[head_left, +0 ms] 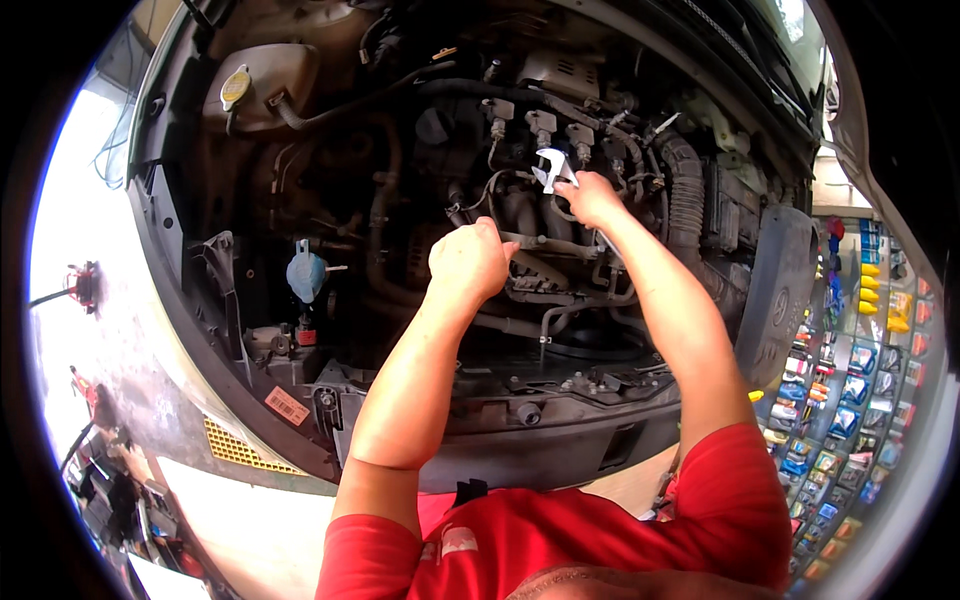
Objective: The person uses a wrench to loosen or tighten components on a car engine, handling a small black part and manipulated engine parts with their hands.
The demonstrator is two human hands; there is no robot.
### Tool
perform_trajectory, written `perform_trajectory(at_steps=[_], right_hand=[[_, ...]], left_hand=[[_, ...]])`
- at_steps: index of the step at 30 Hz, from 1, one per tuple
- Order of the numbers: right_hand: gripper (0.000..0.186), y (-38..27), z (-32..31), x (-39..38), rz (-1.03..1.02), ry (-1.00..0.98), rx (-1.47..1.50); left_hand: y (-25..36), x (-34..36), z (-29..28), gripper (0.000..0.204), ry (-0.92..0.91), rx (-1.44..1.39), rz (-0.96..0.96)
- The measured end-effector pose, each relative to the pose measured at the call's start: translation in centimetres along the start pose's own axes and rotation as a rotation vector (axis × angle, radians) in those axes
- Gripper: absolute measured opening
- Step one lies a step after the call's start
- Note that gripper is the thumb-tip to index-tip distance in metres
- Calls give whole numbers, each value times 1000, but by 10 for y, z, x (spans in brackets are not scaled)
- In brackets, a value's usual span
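Right hand (592, 197) fingers wrap the wrench (551, 168), jaws jutting above them; left hand (470, 258) fisted on a metal pipe (540, 243) in the engine bay (330, 190).

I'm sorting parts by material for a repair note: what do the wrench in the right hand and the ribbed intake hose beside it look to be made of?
The wrench in the right hand looks like bright plated steel: silvery and glinting. The ribbed intake hose looks like matte black rubber or flexible plastic, judging by its dull corrugated surface; which of the two cannot be told.
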State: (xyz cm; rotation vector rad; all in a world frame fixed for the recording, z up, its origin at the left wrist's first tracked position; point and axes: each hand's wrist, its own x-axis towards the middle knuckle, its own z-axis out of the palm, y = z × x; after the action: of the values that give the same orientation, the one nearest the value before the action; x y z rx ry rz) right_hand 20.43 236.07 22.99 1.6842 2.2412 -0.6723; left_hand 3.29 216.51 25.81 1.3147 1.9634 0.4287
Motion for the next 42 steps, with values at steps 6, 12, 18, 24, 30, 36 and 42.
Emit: perform_trajectory(at_steps=[6,12,18,24,30,36,42], right_hand=[[46,-4,33,11,13,38,139],[41,-20,49,7,83,51,289],[47,-22,60,10,121,117,278],[47,-42,28,-7,89,156,-33],[21,-69,-18,7,-262,215,-733],[39,-75,-56,0,-271,145,-512],[48,-18,-3,-2,55,-51,107]], left_hand=[[-4,1,0,45,-6,17,-14],[-6,1,2,45,13,2,11],[-5,0,-1,45,11,-9,11],[-4,-2,-1,45,-3,-26,12],[2,-1,0,45,-25,-5,41],[-7,-1,2,45,-21,15,10],[-2,-1,0,47,-28,6,54]])
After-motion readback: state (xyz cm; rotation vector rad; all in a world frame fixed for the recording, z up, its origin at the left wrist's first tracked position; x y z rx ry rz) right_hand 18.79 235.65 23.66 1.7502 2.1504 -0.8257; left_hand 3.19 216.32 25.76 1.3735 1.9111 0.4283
